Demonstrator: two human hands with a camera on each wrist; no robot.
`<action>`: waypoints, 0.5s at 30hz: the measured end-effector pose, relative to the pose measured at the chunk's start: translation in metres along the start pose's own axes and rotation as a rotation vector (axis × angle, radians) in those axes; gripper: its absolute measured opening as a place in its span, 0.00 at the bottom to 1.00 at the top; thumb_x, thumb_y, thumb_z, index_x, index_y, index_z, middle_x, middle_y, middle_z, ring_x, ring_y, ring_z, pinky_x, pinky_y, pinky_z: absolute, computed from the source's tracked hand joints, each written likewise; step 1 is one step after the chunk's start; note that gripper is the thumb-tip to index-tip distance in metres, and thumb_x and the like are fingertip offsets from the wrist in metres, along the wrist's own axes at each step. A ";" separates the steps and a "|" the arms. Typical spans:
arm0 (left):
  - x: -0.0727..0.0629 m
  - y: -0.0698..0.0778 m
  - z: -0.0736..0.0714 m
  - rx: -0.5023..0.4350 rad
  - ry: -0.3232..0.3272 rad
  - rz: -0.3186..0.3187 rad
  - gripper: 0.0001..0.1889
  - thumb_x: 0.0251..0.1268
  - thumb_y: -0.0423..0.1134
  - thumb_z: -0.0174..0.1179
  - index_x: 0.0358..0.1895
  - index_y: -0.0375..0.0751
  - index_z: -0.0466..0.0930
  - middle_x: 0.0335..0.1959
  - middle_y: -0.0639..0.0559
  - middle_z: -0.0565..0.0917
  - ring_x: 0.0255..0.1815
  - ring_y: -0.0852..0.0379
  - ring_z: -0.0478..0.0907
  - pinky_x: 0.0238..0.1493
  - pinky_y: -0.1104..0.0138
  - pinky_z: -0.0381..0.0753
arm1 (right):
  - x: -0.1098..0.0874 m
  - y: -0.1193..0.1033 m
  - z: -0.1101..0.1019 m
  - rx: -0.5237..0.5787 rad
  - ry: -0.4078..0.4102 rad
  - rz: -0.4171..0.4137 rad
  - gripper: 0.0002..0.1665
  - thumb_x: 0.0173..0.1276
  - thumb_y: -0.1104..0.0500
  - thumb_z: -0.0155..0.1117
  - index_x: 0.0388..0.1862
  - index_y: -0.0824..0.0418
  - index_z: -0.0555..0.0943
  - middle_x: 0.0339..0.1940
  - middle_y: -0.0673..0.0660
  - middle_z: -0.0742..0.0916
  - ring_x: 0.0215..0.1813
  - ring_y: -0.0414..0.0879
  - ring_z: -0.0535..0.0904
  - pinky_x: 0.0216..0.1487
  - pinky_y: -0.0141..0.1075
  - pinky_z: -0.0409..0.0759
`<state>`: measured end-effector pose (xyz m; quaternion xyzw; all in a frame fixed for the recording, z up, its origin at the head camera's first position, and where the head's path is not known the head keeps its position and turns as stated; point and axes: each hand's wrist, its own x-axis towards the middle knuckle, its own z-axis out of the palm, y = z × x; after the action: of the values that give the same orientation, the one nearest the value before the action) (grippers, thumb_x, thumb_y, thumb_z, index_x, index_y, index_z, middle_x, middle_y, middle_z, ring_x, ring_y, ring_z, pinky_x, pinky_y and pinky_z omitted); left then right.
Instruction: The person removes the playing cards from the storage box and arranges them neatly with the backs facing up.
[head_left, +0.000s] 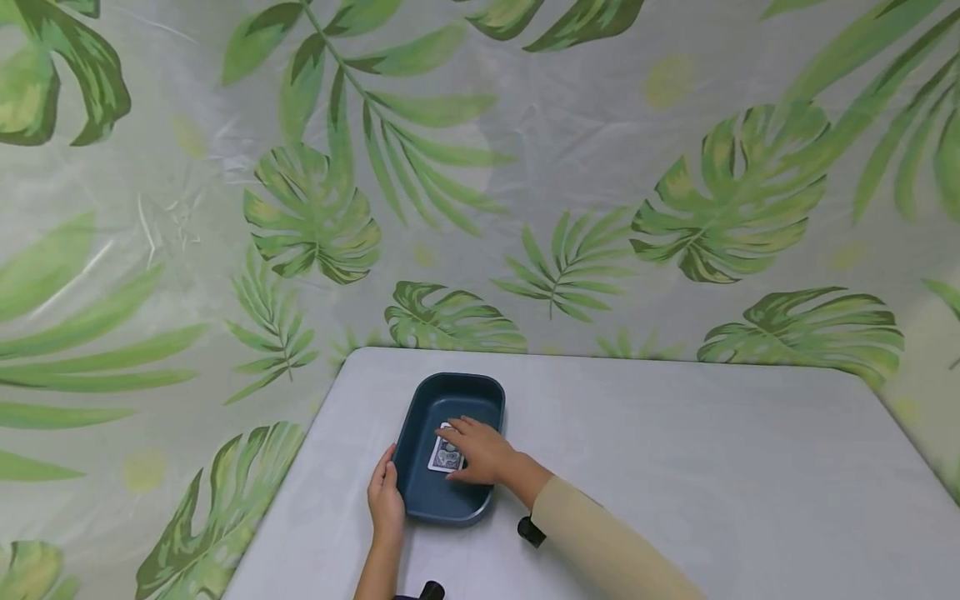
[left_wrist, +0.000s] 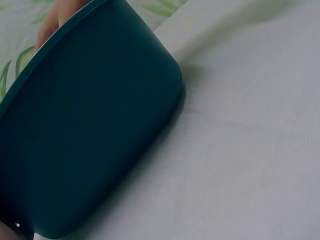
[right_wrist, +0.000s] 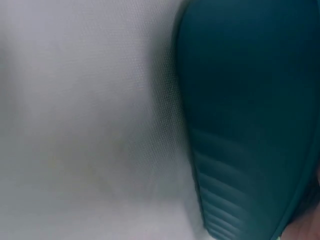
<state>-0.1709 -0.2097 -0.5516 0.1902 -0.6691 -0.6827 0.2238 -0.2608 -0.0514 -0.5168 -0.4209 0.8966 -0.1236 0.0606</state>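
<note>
A dark blue rectangular tray [head_left: 425, 504] with rounded corners and raised walls is on the white table. Inside it is a playing card [head_left: 446, 457], patterned face up; whether more cards lie beneath I cannot tell. My right hand [head_left: 480, 452] reaches in over the right wall and holds the card, fingers at its far edge and thumb at its near edge. At the left wall, my left hand [head_left: 386, 500] holds the tray by its side, fingers along the rim. The left wrist view shows the tray's outer wall [left_wrist: 95, 120]; the right wrist view shows its ribbed outer side [right_wrist: 240, 125].
White cloth covers the table [head_left: 675, 467], which stretches away to the right of the tray. Behind the table hangs a leaf-printed backdrop [head_left: 570, 167]. The table's left edge runs close beside the left hand.
</note>
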 end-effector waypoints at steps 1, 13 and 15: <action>0.000 0.000 0.000 -0.005 -0.001 -0.001 0.19 0.73 0.31 0.37 0.62 0.24 0.62 0.64 0.33 0.64 0.67 0.41 0.53 0.65 0.52 0.49 | 0.002 0.000 0.001 -0.024 -0.012 0.012 0.44 0.56 0.39 0.65 0.69 0.51 0.63 0.67 0.57 0.67 0.67 0.55 0.59 0.61 0.48 0.61; 0.002 -0.005 -0.001 -0.022 0.004 -0.011 0.20 0.74 0.34 0.37 0.62 0.26 0.64 0.64 0.35 0.65 0.67 0.43 0.54 0.65 0.52 0.49 | 0.022 -0.003 0.012 -0.145 -0.107 0.150 0.47 0.51 0.29 0.60 0.68 0.46 0.64 0.65 0.58 0.69 0.65 0.53 0.63 0.58 0.48 0.65; 0.002 -0.007 -0.003 -0.021 -0.001 -0.009 0.20 0.74 0.35 0.37 0.62 0.27 0.64 0.64 0.35 0.64 0.67 0.43 0.54 0.65 0.52 0.49 | 0.023 -0.005 0.013 -0.146 -0.121 0.160 0.49 0.50 0.27 0.60 0.68 0.47 0.64 0.64 0.59 0.69 0.64 0.54 0.63 0.58 0.48 0.64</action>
<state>-0.1714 -0.2130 -0.5584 0.1905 -0.6614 -0.6907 0.2221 -0.2694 -0.0739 -0.5279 -0.3581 0.9286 -0.0271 0.0936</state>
